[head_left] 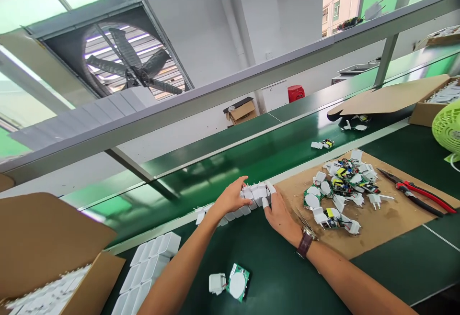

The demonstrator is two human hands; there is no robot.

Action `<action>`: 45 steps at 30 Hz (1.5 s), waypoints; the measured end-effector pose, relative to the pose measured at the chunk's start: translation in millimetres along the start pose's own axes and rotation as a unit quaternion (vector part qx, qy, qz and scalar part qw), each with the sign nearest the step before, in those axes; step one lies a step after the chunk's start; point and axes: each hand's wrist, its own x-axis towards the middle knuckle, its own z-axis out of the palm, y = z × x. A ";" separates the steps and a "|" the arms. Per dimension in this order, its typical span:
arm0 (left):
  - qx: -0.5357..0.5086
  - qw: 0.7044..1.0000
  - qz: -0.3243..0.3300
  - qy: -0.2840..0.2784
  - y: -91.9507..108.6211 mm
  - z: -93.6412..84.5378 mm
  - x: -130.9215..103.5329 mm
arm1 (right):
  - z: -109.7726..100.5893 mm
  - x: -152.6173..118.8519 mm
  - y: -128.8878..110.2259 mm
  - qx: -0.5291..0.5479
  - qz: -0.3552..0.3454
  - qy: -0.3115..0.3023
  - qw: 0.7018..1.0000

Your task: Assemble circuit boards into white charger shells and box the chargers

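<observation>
Near the far edge of the green worktable, my left hand and my right hand close on the two ends of a short row of white plug housings with small pins on top. White covers sit on the thumb and a finger of my right hand. More of these housings stand lined up beneath and to the left, partly hidden by my left hand and forearm. Closer to me lies a green circuit board with a white round disc, wired to a white plug piece.
A brown cardboard sheet at right holds a heap of wired plug boards, tweezers and red-black pliers. White cases and an open carton are at left. Behind runs a green conveyor belt; a green fan stands far right.
</observation>
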 end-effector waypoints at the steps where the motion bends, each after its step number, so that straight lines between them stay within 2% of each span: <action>1: 0.002 1.000 0.001 -0.004 -0.4 -0.1 2.0 | 0.4 -0.1 0.9 0.005 0.006 0.000 1.000; 6: 0.008 1.000 0.012 -0.024 4.3 -0.3 7.2 | 7.2 1.2 3.1 0.033 0.049 0.016 0.998; 14: 0.038 0.999 0.027 -0.024 24.3 9.7 20.9 | 5.1 4.6 -0.6 0.064 0.066 0.023 0.995; 29: 0.050 0.997 0.059 -0.025 18.6 13.7 17.4 | 1.5 9.3 0.2 0.065 0.075 0.008 0.995; 35: 0.045 0.997 0.066 -0.018 24.4 8.6 14.0 | -4.0 6.8 -7.8 0.030 0.051 0.043 0.997; 37: 0.032 0.996 0.075 0.035 26.6 0.9 2.9 | -13.4 7.8 -18.3 0.003 0.026 0.057 0.998; 40: -0.012 0.979 0.080 0.188 26.1 -18.3 -30.4 | -27.7 10.0 -38.6 0.005 -0.058 0.033 0.998; 42: -0.028 0.959 0.064 0.274 22.4 -34.9 -62.0 | -31.4 8.6 -50.4 0.036 -0.133 -0.031 0.990; 45: -0.011 0.933 0.010 0.359 11.0 -61.8 -115.3 | -26.7 -2.9 -62.6 0.079 -0.216 -0.170 0.958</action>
